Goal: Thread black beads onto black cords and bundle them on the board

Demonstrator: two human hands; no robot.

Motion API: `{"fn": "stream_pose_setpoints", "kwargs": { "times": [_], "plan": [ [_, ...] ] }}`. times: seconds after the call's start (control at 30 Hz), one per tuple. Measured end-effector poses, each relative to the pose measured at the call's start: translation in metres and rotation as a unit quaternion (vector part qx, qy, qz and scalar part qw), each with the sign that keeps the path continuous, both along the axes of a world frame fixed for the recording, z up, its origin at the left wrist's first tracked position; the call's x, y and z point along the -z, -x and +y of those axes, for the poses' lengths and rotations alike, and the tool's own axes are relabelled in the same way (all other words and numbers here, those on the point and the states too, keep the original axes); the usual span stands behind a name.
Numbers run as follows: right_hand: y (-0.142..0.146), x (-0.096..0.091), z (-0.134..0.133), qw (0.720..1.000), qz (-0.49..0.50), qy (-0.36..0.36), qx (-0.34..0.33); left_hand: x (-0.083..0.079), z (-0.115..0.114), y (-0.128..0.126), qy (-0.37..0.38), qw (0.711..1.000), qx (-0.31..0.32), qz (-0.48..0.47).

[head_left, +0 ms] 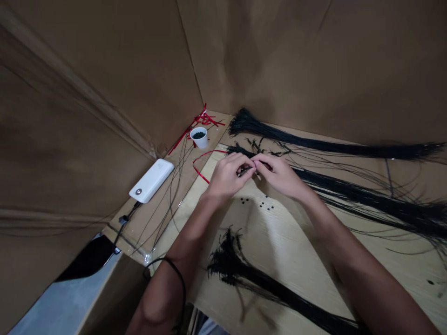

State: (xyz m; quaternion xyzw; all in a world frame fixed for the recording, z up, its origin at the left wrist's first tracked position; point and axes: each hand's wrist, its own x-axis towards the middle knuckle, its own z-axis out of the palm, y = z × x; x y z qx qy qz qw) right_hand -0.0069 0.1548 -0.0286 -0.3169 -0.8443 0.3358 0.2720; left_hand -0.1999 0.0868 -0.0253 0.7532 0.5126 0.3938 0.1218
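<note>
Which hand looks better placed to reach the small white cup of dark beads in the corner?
Left, probably: the left hand sits nearer the small white cup, while the right hand lies farther off, with the left hand between it and the cup.

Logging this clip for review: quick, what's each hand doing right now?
Left hand: closed, pinching a small dark item, too small to identify.
Right hand: closed, pinching the same item.

Dim, warm light left the cardboard walls murky, while the table looked brighter under soft shadows; wide-angle distortion bent the frame's edges, and the fingers blurred slightly.
</note>
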Motion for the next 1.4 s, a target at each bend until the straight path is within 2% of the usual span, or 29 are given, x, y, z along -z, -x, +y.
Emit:
{"fn": "stream_pose_setpoints", "kwargs": {
  "times": [0.1, 0.3, 0.47, 0.67, 0.8, 0.87, 0.97, 1.03, 1.1, 1.17, 1.23, 1.33, 1.4],
  "plan": [
    [-0.005, -0.003, 0.0, 1.0, -0.01, 0.01, -0.021, -0.003, 0.0, 0.004, -0.025, 1.0, -0.01, -0.013],
    [-0.014, -0.002, 0.003, 0.998, -0.03, -0.025, -0.048, -0.002, 0.002, 0.009, -0.008, 0.996, -0.034, -0.085],
    [-0.014, -0.002, 0.004, 0.998, -0.01, -0.061, -0.017, 0.002, 0.003, 0.009, -0.014, 0.992, -0.041, -0.122],
    [-0.016, -0.008, 0.0, 0.999, 0.018, -0.038, 0.004, 0.002, 0.002, 0.01, -0.018, 0.99, -0.033, -0.138],
    [-0.015, -0.006, 0.004, 0.995, 0.072, -0.015, 0.072, 0.003, 0.002, 0.015, -0.007, 0.991, -0.045, -0.129],
    [-0.013, -0.005, 0.008, 0.977, 0.165, 0.039, 0.129, 0.005, 0.003, 0.02, 0.009, 0.993, -0.068, -0.1],
    [-0.016, -0.013, 0.015, 0.908, 0.35, 0.125, 0.191, 0.008, 0.004, 0.027, 0.024, 0.996, -0.085, -0.012],
    [-0.022, -0.027, 0.018, 0.868, 0.431, 0.136, 0.207, 0.01, 0.005, 0.029, 0.033, 0.995, -0.082, 0.041],
    [-0.031, -0.042, 0.019, 0.847, 0.477, 0.112, 0.208, 0.011, 0.004, 0.03, 0.042, 0.993, -0.082, 0.079],
    [-0.039, -0.055, 0.018, 0.842, 0.493, 0.083, 0.202, 0.012, 0.003, 0.029, 0.048, 0.989, -0.083, 0.109],
    [-0.043, -0.059, 0.018, 0.855, 0.472, 0.078, 0.198, 0.013, 0.002, 0.026, 0.055, 0.986, -0.092, 0.13],
    [-0.039, -0.052, 0.02, 0.882, 0.403, 0.146, 0.193, 0.011, 0.0, 0.018, 0.05, 0.984, -0.109, 0.133],
    [-0.034, -0.042, 0.022, 0.88, 0.379, 0.214, 0.192, 0.01, 0.003, 0.011, 0.034, 0.986, -0.112, 0.122]
  ]
}}
